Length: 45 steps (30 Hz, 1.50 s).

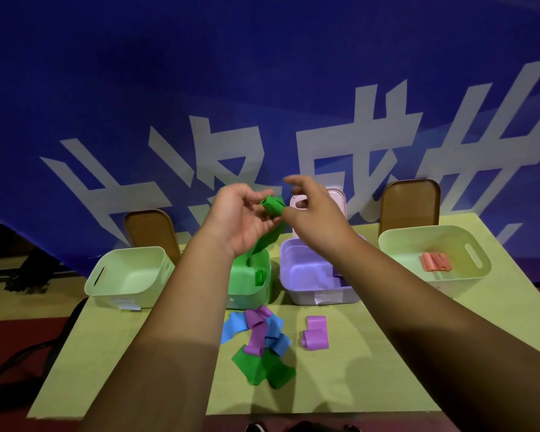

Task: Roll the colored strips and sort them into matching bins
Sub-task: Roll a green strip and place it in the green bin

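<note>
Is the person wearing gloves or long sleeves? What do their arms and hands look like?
No. The left arm and right arm are bare, with no sleeves in view. The left hand and right hand have no gloves, and I see no watch, bracelet or ring.

Event or exhibition hall, demonstration stand. Evidence: wall-sized blue printed banner [262, 73] with large white Chinese characters; yellow-green covered table [371, 369] set before it; dark red floor [10, 335]; loose black cables [28, 350] trailing alongside; two brown rounded chair backs [410, 204].
</note>
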{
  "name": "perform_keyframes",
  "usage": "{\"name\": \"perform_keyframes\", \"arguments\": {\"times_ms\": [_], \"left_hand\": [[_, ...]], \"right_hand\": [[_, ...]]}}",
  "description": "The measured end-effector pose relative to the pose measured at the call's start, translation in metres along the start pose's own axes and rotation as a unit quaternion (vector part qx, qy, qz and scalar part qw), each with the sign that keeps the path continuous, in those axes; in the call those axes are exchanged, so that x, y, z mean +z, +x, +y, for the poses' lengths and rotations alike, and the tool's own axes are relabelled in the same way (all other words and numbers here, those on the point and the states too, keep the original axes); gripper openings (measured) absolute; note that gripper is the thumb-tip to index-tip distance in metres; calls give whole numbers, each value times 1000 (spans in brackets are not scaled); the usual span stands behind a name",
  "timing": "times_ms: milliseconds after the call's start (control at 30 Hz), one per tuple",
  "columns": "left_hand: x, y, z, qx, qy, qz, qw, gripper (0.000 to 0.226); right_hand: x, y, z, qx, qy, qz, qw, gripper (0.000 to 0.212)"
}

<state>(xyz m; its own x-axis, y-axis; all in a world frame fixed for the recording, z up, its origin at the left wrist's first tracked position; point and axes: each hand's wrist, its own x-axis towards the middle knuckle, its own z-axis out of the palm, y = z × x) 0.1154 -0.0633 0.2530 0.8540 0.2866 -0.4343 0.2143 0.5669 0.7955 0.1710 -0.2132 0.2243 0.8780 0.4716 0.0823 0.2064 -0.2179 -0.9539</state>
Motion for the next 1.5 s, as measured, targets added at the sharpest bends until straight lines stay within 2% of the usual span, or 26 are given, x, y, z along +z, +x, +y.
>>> {"name": "perform_keyframes", "arguments": {"times_ms": [167,300,400,500,567,633,767,900,967,1033,1167,1300,1500], "left_hand": [[-4,11,-2,0,-26,-9,1000,35],[-6,19,-4,4,16,-24,1000,40],[-6,26,-7,11,-4,-3,1000,31],[-2,33,-10,36,0,15,999,22],[0,33,-11,74,27,24,997,26],[1,31,-12,117,99,21,988,36],[3,24,-16,198,284,6,938,47],[6,24,-18,262,390,55,881,32],[8,26,-18,271,380,72,882,23],[12,25,-17,256,346,75,900,20],[18,22,-11,232,315,82,917,17],[22,20,-8,217,319,71,920,15],[25,12,-6,225,362,67,902,12]], "right_hand": [[-2,5,1,-80,-68,-14,994,33],[0,9,6,-82,-76,21,993,17],[-1,12,10,-63,-43,54,996,8],[-5,16,11,-4,13,83,996,7],[-7,19,11,31,62,94,993,12],[-9,21,12,60,93,94,989,15],[-13,25,10,92,116,101,984,19],[-17,26,6,116,152,84,978,18],[-16,26,4,125,227,65,964,7],[-16,29,4,139,268,69,951,10],[-18,32,7,133,239,85,958,22],[-23,26,11,55,131,49,989,31],[-23,28,12,-22,18,108,994,8]]}}
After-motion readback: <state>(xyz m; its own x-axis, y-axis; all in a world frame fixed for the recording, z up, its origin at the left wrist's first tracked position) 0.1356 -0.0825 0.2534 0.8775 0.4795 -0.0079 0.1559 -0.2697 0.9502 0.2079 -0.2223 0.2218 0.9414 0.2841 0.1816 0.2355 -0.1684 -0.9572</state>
